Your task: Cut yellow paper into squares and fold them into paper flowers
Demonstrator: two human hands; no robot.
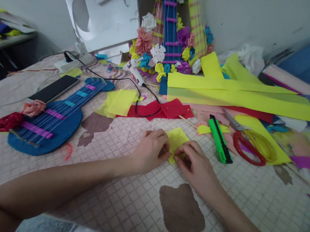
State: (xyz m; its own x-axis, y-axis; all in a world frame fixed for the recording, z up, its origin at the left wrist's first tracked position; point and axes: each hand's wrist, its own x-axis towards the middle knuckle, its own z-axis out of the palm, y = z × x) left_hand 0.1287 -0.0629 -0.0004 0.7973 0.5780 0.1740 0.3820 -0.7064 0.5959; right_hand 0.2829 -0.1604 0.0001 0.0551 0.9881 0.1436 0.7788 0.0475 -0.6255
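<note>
A small yellow paper square lies on the patterned tablecloth, its near part between my two hands. My left hand pinches its left edge with thumb and fingers. From the other side, my right hand has its fingers closed on the near right part of the same paper. Faint fold lines show on the square. My fingers hide its near corners. Just right of my right hand lies a green box cutter, and beyond that are red-handled scissors.
A blue paper guitar with paper flowers and a black phone lie to the left. Red paper pieces, yellow sheets and long yellow strips lie beyond my hands. A glue gun trails a black cable. Decorated guitars lean at the back.
</note>
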